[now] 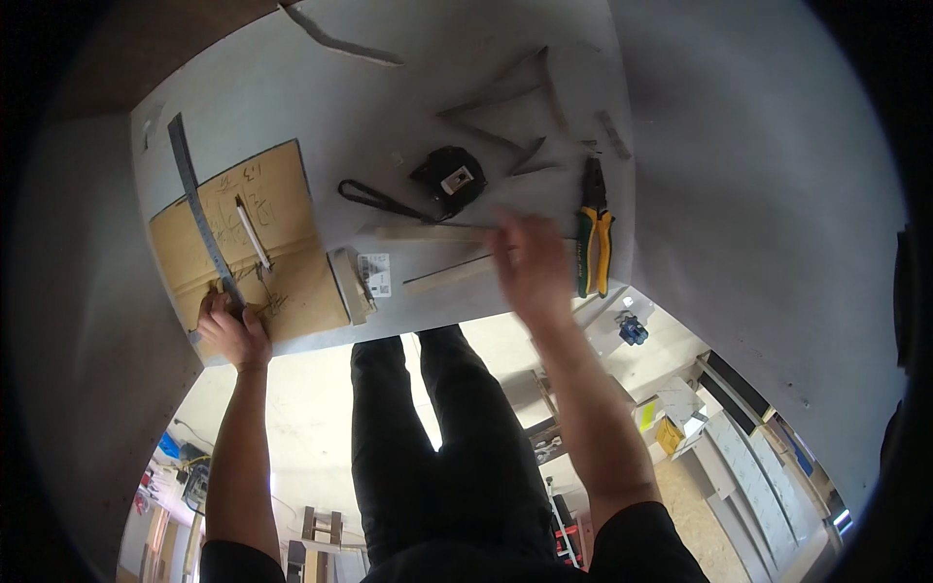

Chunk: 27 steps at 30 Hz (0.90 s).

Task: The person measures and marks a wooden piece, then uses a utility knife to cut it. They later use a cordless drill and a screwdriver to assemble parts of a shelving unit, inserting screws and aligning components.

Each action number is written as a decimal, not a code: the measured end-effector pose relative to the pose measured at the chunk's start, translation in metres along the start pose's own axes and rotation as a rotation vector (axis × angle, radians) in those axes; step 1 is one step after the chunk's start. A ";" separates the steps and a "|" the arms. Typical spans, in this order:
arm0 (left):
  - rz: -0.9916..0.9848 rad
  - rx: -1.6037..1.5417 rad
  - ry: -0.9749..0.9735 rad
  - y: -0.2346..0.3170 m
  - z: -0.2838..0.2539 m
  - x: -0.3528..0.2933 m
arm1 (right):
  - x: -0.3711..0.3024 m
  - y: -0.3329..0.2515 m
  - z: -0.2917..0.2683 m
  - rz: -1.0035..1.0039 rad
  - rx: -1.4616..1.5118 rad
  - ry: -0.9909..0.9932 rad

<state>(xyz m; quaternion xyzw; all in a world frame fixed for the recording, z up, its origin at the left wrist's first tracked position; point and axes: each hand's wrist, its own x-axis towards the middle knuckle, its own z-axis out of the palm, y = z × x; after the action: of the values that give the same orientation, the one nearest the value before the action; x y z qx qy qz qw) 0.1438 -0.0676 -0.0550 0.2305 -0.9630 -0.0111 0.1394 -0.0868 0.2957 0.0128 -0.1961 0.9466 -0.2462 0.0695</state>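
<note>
My left hand (pixel 233 328) is closed at the near end of a dark metal ruler (pixel 199 209), which lies slantwise over a brown cardboard sheet (pixel 292 209) with handwriting. A small tan piece shows by its fingertips. On the cardboard, right of the ruler, lies a white pencil or pen (pixel 253 231). My right hand (pixel 533 262) is smeared by motion over the right ends of two thin wooden strips (pixel 428 233); its fingers are unclear, and I cannot tell whether it touches them. Just right of that hand lie pliers (pixel 595 233) with yellow and green handles.
A black tape measure (pixel 455 181) with a wrist strap lies mid-table. Behind it are several bent thin strips (pixel 486 102). Short wooden pieces (pixel 348 284) and a white label (pixel 374 275) lie near the front edge. Grey panels (pixel 739 185) rise at the sides.
</note>
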 end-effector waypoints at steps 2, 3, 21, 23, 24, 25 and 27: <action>-0.004 0.006 -0.014 -0.004 -0.001 -0.006 | 0.026 0.007 -0.014 -0.020 0.017 0.062; -0.003 -0.004 -0.021 -0.005 0.002 -0.007 | 0.036 0.013 -0.015 -0.007 0.005 0.025; -0.125 -0.225 -0.143 0.022 -0.036 0.012 | -0.107 -0.049 -0.013 0.273 0.542 -0.149; -0.194 -0.315 -0.094 0.042 -0.058 0.012 | -0.117 -0.090 -0.019 0.149 0.522 -0.301; -0.133 -0.420 -0.106 0.052 -0.075 0.007 | -0.117 -0.101 -0.020 0.057 0.510 -0.374; -0.094 -0.644 -0.178 0.066 -0.095 0.005 | -0.124 -0.111 -0.017 0.034 0.540 -0.360; 0.010 -0.920 -0.553 0.096 -0.127 -0.003 | -0.129 -0.128 -0.020 0.085 0.537 -0.483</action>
<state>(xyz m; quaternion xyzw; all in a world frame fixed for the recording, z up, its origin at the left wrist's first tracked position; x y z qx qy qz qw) 0.1388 0.0245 0.0749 0.1292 -0.8605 -0.4917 -0.0329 0.0692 0.2545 0.0980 -0.1837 0.8118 -0.4295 0.3504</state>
